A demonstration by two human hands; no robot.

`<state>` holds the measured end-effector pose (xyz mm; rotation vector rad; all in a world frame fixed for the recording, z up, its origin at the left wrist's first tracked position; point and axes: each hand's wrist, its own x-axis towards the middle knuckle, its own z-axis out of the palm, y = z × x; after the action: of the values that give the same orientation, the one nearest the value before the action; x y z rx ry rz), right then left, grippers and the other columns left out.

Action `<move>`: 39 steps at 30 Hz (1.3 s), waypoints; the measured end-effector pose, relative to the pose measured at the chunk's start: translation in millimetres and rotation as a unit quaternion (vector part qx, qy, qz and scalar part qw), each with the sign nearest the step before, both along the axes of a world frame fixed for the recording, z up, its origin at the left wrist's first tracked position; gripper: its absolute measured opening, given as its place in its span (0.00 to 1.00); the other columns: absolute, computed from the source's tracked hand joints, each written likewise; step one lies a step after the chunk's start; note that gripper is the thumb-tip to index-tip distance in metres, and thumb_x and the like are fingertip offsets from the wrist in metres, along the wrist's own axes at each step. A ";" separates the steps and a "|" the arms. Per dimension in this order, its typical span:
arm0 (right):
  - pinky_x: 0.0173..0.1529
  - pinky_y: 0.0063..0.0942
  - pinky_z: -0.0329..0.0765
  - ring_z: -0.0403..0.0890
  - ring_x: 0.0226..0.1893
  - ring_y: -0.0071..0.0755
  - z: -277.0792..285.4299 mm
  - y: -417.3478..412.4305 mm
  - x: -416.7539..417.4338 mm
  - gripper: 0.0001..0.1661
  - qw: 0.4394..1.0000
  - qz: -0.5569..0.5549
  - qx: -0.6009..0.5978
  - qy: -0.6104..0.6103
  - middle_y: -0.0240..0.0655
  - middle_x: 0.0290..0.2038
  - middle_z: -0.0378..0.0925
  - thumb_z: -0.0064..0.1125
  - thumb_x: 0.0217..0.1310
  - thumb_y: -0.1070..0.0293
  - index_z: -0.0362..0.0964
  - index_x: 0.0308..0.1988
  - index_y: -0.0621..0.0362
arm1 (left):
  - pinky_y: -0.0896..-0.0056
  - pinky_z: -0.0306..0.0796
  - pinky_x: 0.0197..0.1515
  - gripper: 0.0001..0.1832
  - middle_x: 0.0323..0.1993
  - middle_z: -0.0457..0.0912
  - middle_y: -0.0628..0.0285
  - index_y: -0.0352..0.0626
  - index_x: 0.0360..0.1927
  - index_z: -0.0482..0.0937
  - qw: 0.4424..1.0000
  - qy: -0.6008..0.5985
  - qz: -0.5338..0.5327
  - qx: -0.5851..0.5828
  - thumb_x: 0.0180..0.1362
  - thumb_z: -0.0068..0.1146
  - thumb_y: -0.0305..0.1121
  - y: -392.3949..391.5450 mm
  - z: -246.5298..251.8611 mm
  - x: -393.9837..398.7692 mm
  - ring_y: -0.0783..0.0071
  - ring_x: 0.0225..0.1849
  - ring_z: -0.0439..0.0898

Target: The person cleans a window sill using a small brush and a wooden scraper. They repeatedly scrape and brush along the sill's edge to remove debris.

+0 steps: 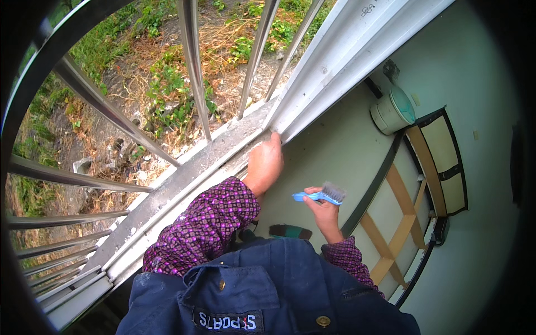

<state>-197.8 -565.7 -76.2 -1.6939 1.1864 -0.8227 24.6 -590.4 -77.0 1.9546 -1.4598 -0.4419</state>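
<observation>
My left hand (265, 162) reaches to the corner of the window's bottom track (238, 161), its index finger touching where the sill meets the white window frame (301, 79). Whether the fingers hold anything there is hidden. Over the floor, to the right, my right hand (324, 211) grips a small blue-handled brush (318, 195) with grey bristles, held away from the sill. Dust and white specks lie on the outer sill (167, 190).
Metal window bars (192, 67) stand along the outer sill, with weedy ground beyond. Indoors are a lidded bucket (392, 111), a bed frame with wooden slats (400, 236) and a green and dark object (290, 231) on the floor near me.
</observation>
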 end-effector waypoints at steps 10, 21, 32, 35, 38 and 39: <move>0.34 0.21 0.74 0.79 0.32 0.20 8.9 5.4 55.4 0.13 0.982 0.007 0.155 -0.109 0.31 0.33 0.81 0.60 0.65 0.63 0.79 0.43 0.62 | 0.59 0.75 0.39 0.12 0.32 0.81 0.48 0.39 0.51 0.68 0.905 0.412 0.060 -0.086 0.67 0.44 0.29 63.9 5.1 -14.1 0.55 0.33 0.82; 0.22 0.17 0.66 0.71 0.20 0.17 7.4 30.8 57.2 0.13 0.914 0.000 0.365 -0.177 0.27 0.25 0.73 0.67 0.54 0.73 0.72 0.39 0.63 | 0.73 0.74 0.34 0.16 0.34 0.79 0.60 0.37 0.53 0.69 0.926 0.346 -0.099 -0.112 0.73 0.37 0.39 62.2 -45.9 -20.8 0.77 0.33 0.78; 0.21 0.18 0.66 0.69 0.18 0.18 5.3 30.3 9.8 0.13 0.902 -0.111 0.333 -0.252 0.26 0.23 0.68 0.64 0.56 0.77 0.67 0.38 0.58 | 0.54 0.76 0.38 0.18 0.31 0.84 0.50 0.45 0.52 0.76 0.986 -0.038 -0.143 0.080 0.57 0.46 0.27 -2.5 -5.6 24.4 0.52 0.35 0.85; 0.21 0.18 0.66 0.70 0.18 0.18 3.4 32.0 8.9 0.13 0.899 -0.110 0.336 -0.259 0.27 0.23 0.68 0.64 0.55 0.77 0.67 0.38 0.58 | 0.55 0.77 0.36 0.13 0.29 0.84 0.52 0.44 0.45 0.77 0.970 -0.122 -0.174 0.119 0.58 0.48 0.29 -5.5 7.5 26.6 0.54 0.33 0.85; 0.20 0.18 0.67 0.70 0.18 0.18 6.1 31.8 8.6 0.13 0.901 -0.114 0.331 -0.255 0.27 0.23 0.68 0.64 0.55 0.77 0.66 0.38 0.58 | 0.55 0.77 0.33 0.10 0.27 0.84 0.53 0.44 0.42 0.78 0.963 -0.167 -0.183 0.107 0.58 0.48 0.30 -7.6 8.0 29.1 0.56 0.31 0.85; 0.20 0.18 0.67 0.70 0.18 0.18 6.9 31.2 8.9 0.13 0.902 -0.116 0.330 -0.252 0.27 0.23 0.68 0.64 0.55 0.77 0.66 0.37 0.58 | 0.55 0.77 0.32 0.10 0.26 0.84 0.54 0.44 0.42 0.78 0.961 -0.178 -0.187 0.103 0.59 0.48 0.30 -7.5 5.9 35.6 0.56 0.30 0.85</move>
<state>-189.0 -534.5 -69.3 -0.7354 1.1300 -0.8119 60.2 -597.9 -71.0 1.9902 -2.1075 -0.4334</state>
